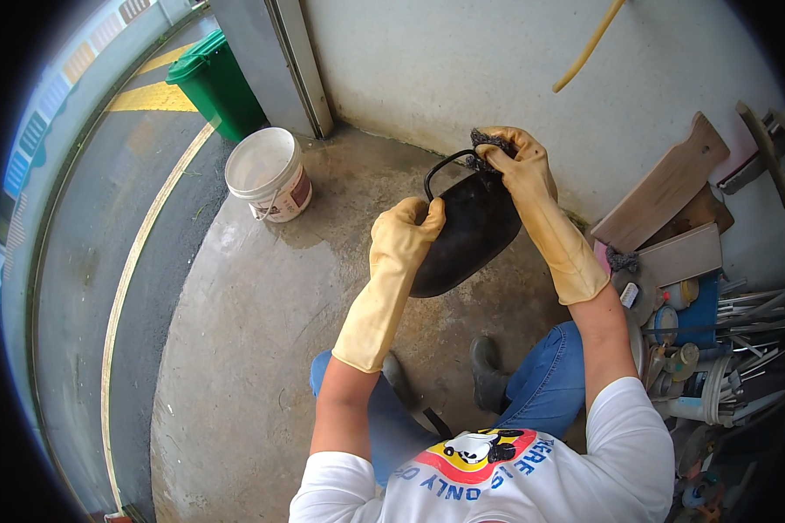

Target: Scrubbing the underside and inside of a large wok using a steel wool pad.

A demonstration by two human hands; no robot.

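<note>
My left hand (403, 237), in a long yellow rubber glove, is closed on the edge of a dark wok (467, 231), thumb towards me. The wok is held tilted in front of me above the concrete floor, its loop handle (440, 170) at the far side. My right hand (516, 159), gloved the same way, pinches a dark, curly scouring pad (490, 148). It presses the pad against the wok near one end of the handle. The fingers partly cover the pad, and the far edge of the wok there is hidden.
A white bucket (267, 166) stands ahead on the left, before a green bin (215, 87). Wooden boards (663, 187) lean on the right wall. Another scouring pad (622, 260), jars and a bucket of metal rods (706, 397) crowd my right. A yellow hose (591, 44) hangs at the wall.
</note>
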